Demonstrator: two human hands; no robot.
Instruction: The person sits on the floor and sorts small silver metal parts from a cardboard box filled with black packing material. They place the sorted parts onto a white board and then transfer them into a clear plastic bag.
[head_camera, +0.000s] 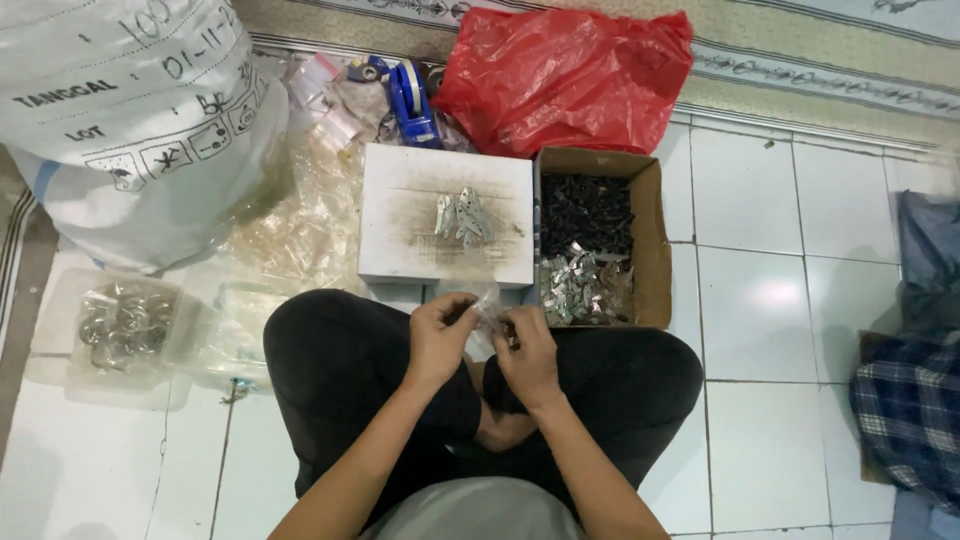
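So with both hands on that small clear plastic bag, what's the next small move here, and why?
Probably spread the small clear plastic bag open and reach the right hand toward the flat silver metal pieces on the white box. Both hands, the left hand included, pinch the bag, which looks empty, and those pieces lie nearest.

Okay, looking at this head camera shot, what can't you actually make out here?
- Small clear item between left hand and right hand: fingers cover it.
- Silver pieces in cardboard box: too small to identify.
- White sack: cut off by the frame edge.
- Checked cloth: cut off at right.
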